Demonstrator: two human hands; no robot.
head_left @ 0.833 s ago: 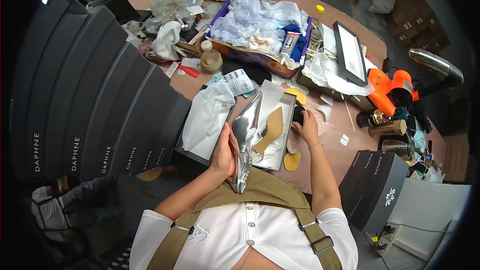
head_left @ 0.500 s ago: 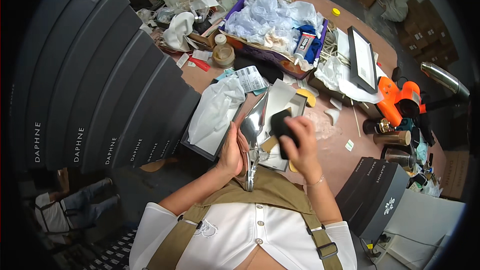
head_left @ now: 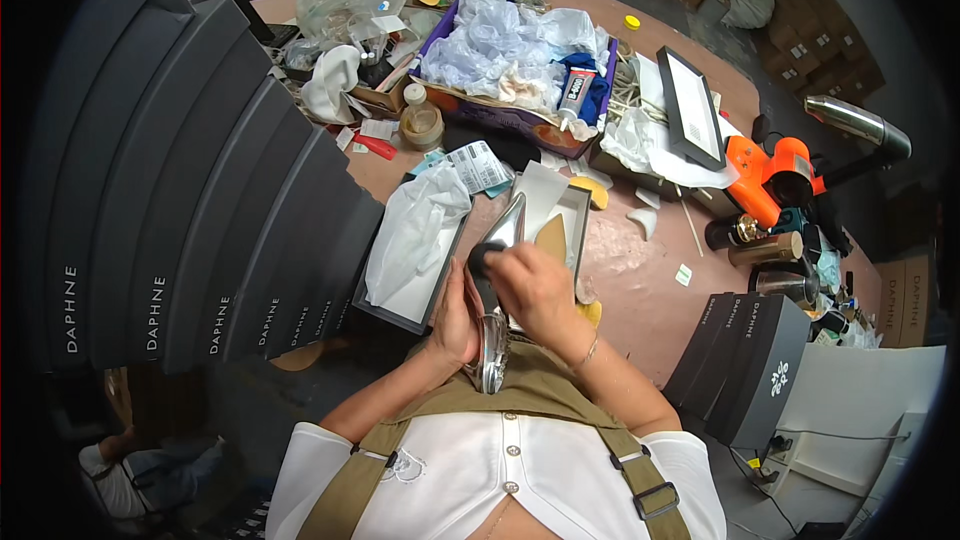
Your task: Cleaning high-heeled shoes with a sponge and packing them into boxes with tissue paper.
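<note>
Silver pointed shoe [head_left: 497,290] held over the lap, being rubbed.

Cradled from the left side by the left hand [head_left: 455,315], fingers curled around its middle, heel end toward the body and pointed toe aimed away at the open shoe box [head_left: 577,202] on the brown table [head_left: 640,285]. Pressed against the shoe's upper by the right hand [head_left: 530,285]: a dark pad [head_left: 484,258] (sponge or cloth, hard to tell), pinched firmly in closed fingers. Long axis running near-far, right hand on top.

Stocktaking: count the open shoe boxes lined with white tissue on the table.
2: open grey shoe box with white tissue left of the silver shoe; another open box behind it. More may be hidden.
</note>
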